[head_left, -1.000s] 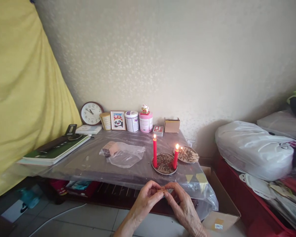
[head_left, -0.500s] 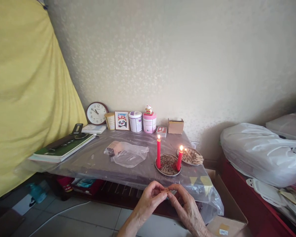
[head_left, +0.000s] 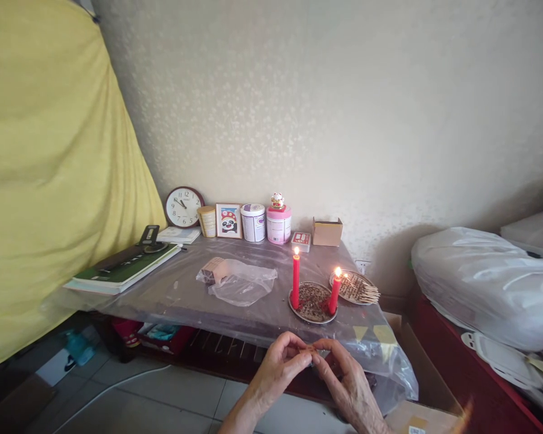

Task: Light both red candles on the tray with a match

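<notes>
Now | left hand (head_left: 280,369), right hand (head_left: 346,383): brown scrap (head_left: 311,348) | tray (head_left: 312,322): red candles (head_left: 295,280)

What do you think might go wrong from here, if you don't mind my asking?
The lit red candle burns close to the wooden sticks, which might catch fire. If it tipped, the clear plastic sheet could melt or ignite. The small brown piece pinched between the left hand and right hand might drop.
</notes>
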